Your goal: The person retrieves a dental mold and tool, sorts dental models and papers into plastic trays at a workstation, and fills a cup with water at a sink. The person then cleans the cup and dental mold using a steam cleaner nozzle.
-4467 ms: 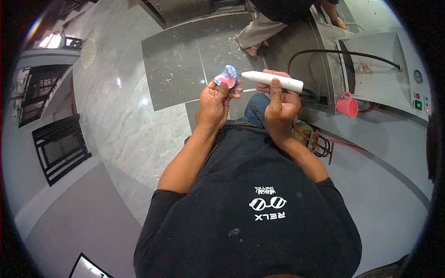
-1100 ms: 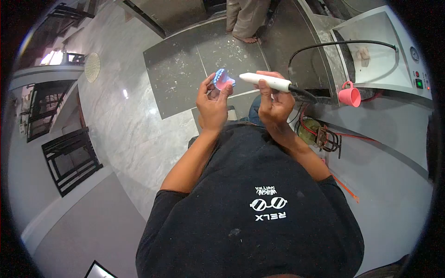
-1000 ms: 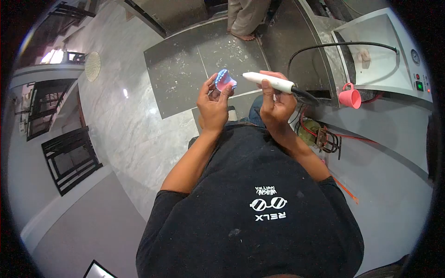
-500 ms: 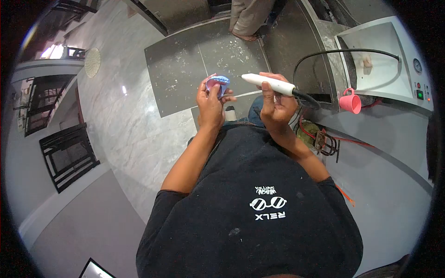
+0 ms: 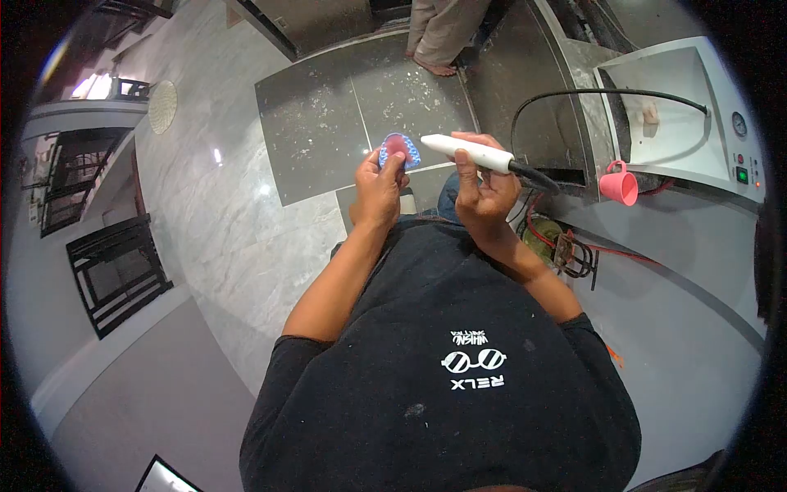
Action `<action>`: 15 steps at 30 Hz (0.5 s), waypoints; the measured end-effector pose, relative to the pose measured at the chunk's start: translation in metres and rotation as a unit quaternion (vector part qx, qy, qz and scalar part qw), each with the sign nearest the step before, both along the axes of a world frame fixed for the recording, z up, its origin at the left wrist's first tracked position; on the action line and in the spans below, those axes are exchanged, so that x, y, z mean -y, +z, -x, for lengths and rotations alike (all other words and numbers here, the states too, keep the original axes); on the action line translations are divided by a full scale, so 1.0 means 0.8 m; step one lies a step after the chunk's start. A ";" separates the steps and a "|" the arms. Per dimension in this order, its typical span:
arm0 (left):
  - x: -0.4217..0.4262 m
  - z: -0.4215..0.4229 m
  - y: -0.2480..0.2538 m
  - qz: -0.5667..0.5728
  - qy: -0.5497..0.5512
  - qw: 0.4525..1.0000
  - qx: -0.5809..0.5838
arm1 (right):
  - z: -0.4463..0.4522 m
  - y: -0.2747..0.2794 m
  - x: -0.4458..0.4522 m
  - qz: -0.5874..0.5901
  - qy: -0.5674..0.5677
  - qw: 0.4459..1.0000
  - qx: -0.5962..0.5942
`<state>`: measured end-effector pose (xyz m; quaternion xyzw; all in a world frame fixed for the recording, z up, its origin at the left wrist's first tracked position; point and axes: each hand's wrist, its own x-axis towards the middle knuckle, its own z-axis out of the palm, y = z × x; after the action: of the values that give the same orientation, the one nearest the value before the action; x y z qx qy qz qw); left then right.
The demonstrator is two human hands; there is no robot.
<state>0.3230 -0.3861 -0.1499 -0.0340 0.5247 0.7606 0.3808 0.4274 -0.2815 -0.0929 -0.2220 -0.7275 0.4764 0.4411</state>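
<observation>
My left hand (image 5: 379, 187) pinches a small denture (image 5: 396, 148), with the thumb across its pink middle. A blue-looking arch of teeth runs round its edge, facing up toward me. My right hand (image 5: 489, 182) grips a white pen-shaped handpiece (image 5: 469, 149), thumb below and fingers behind it. Its tapered end points left, close to the denture's right side but apart from it. From its rear a black cable (image 5: 537, 174) runs off to the right.
At right, a white machine (image 5: 717, 123) with a gauge and lit green switch stands on the counter, beside a pink mug (image 5: 619, 187). A black hose (image 5: 611, 88) arches from it. Another person's bare foot (image 5: 436, 67) stands on the speckled dark floor tiles (image 5: 316, 123).
The denture has turned in my left hand from edge-on to showing its pink inner face and tooth arch. My right hand has shifted slightly left with the handpiece.
</observation>
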 end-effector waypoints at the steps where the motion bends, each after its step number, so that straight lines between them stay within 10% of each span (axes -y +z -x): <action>1: -0.001 -0.001 0.003 -0.001 -0.013 1.000 -0.010 | 0.000 -0.001 -0.001 -0.005 -0.003 1.000 0.001; 15: -0.012 -0.006 0.014 0.032 -0.071 0.993 -0.088 | -0.027 0.016 -0.016 -0.015 -0.061 0.998 0.031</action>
<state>0.3275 -0.3767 -0.1387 0.0580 0.5813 0.7143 0.3852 0.4488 -0.2689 -0.0801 -0.2734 -0.7331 0.4304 0.4501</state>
